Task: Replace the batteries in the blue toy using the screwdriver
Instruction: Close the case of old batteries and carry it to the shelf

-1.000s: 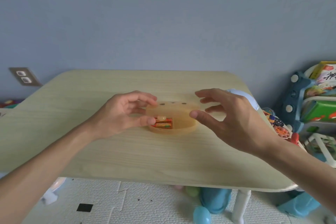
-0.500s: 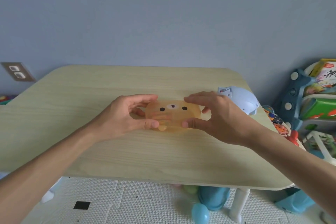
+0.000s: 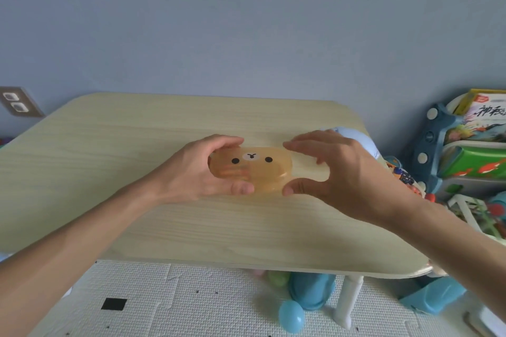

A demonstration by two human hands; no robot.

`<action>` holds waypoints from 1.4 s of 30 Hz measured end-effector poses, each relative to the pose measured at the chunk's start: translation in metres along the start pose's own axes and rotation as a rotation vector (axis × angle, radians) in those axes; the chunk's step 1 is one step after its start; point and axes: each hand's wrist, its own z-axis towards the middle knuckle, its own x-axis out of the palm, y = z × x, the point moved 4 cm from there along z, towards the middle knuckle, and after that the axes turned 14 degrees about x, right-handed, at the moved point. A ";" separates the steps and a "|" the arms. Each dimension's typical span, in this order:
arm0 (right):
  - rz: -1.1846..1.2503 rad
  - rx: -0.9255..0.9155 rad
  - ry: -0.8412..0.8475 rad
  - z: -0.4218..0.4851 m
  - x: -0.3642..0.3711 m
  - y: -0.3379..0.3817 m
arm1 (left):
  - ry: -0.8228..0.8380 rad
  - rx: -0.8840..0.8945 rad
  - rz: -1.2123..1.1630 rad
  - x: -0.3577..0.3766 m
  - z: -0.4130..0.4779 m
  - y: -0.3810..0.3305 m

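Note:
An orange translucent case with a bear face (image 3: 260, 169) is tilted up above the wooden table (image 3: 137, 158), face toward me. My left hand (image 3: 197, 172) grips its left end, with the thumb on the lower edge and the fingers behind. My right hand (image 3: 342, 172) pinches its right end between the thumb below and the fingertips above. The light blue toy (image 3: 358, 139) lies on the table behind my right hand, mostly hidden by it. No screwdriver or batteries are in view.
A toy shelf with books (image 3: 471, 145) stands to the right of the table. Blue and green balls (image 3: 291, 316) and a blue container (image 3: 312, 293) lie on the white foam mat under the table's front edge, by a white table leg (image 3: 347, 301).
The case was lying flat on the table with its inside showing. Both hands have closed on it, lifted it and tilted its bear face toward me.

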 end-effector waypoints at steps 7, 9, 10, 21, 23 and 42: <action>-0.114 0.085 0.095 -0.031 -0.026 -0.039 | 0.028 0.026 0.024 0.008 0.004 -0.008; -0.151 0.105 0.100 -0.037 -0.030 -0.051 | 0.037 0.033 0.012 0.012 0.004 -0.010; -0.171 0.114 0.102 -0.039 -0.031 -0.057 | 0.039 0.033 0.005 0.013 0.005 -0.011; -0.127 0.229 0.136 -0.046 -0.035 -0.092 | 0.057 0.020 0.004 0.015 0.002 -0.014; -0.078 0.233 0.098 -0.047 -0.033 -0.092 | 0.031 0.020 0.002 0.016 0.001 -0.017; 0.496 0.322 -0.224 0.045 -0.164 0.008 | -0.286 -0.070 -0.072 -0.120 0.060 -0.125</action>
